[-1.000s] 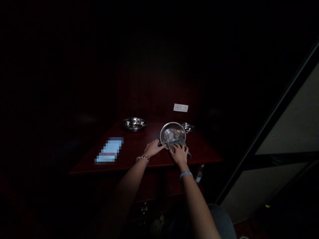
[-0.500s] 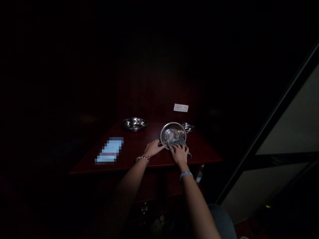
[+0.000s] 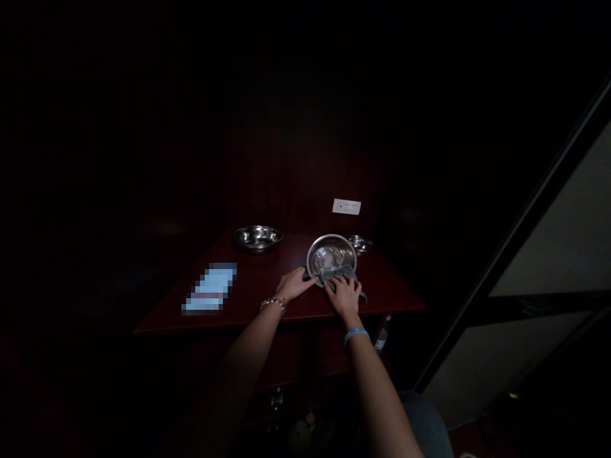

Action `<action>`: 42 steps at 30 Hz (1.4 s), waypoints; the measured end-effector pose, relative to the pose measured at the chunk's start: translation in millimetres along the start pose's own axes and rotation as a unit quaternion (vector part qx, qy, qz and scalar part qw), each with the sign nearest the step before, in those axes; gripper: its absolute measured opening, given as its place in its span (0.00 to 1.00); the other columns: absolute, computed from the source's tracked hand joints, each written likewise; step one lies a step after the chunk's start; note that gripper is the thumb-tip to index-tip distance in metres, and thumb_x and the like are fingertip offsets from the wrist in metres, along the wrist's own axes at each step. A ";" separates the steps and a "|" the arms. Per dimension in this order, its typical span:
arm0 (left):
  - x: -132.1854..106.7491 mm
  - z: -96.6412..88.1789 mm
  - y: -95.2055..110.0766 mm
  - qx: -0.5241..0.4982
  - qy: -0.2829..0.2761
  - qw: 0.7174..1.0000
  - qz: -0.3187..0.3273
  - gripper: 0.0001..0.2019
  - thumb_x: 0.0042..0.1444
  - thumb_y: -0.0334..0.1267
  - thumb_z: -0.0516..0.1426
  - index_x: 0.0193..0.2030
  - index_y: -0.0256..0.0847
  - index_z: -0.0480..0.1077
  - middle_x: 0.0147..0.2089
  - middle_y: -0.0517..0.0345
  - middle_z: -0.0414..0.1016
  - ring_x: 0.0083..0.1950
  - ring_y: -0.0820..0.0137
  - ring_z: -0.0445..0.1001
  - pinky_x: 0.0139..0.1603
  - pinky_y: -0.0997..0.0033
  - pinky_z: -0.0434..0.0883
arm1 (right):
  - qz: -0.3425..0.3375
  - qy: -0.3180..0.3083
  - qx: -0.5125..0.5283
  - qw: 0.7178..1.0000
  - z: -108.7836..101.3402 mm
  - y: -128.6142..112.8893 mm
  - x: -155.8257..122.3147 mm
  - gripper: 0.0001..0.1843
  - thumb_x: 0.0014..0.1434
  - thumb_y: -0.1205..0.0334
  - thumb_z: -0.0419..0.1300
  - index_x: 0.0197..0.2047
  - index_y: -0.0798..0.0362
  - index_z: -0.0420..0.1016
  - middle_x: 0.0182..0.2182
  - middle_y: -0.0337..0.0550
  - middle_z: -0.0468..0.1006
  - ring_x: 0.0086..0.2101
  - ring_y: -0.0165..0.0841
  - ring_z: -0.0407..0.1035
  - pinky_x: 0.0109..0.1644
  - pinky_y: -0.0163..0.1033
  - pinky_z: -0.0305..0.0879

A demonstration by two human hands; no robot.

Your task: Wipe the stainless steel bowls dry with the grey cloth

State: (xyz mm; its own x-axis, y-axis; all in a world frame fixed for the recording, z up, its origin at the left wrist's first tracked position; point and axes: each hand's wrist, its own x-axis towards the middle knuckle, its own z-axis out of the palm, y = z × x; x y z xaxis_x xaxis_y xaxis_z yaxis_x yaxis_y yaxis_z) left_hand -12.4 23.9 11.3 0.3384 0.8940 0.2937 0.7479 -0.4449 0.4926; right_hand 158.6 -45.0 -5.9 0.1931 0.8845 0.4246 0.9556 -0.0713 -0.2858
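On reddish table [image 3: 260, 283], tilted round metal bowl [image 3: 329, 249], rumpled grey cloth [image 3: 345, 272]

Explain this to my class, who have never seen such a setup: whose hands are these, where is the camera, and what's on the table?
There is no machine, just one person's bare hands. The camera is worn on that person's head, looking forward and down. The left hand, wearing a beaded bracelet, holds the edge of a tilted metal bowl. The right hand, wearing a blue wristband, lies on a gray cloth at the bowl's rim. Also on the red table are a shallow dish at left, another dish behind the bowl, and a pixelated bright patch I cannot identify.
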 end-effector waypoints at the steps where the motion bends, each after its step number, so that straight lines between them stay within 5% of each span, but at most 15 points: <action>1: -0.1 -0.1 0.1 -0.002 0.001 1.000 0.002 0.23 0.62 0.57 0.56 0.56 0.46 0.73 0.59 0.52 0.78 0.60 0.60 0.76 0.58 0.68 0.70 | 0.000 0.000 0.000 1.000 -0.2 -0.1 0.0 0.21 0.71 0.46 0.48 0.57 0.39 0.78 0.61 0.39 0.75 0.64 0.44 0.56 0.68 0.57 0.42; 42: 1.5 2.2 -2.0 0.001 0.006 1.000 0.013 0.23 0.62 0.57 0.54 0.56 0.46 0.73 0.59 0.53 0.78 0.60 0.60 0.76 0.57 0.68 0.70 | -0.005 -0.002 -0.002 1.000 -0.2 0.7 -0.9 0.22 0.72 0.47 0.47 0.57 0.40 0.77 0.61 0.41 0.75 0.64 0.44 0.56 0.68 0.57 0.42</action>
State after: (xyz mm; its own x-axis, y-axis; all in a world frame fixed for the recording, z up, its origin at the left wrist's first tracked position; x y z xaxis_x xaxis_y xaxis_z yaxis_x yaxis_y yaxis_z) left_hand -12.1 26.3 8.9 0.3512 0.8813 0.3161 0.7403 -0.4680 0.4826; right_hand 159.1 -46.0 -6.3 0.1816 0.8876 0.4234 0.9584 -0.0633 -0.2784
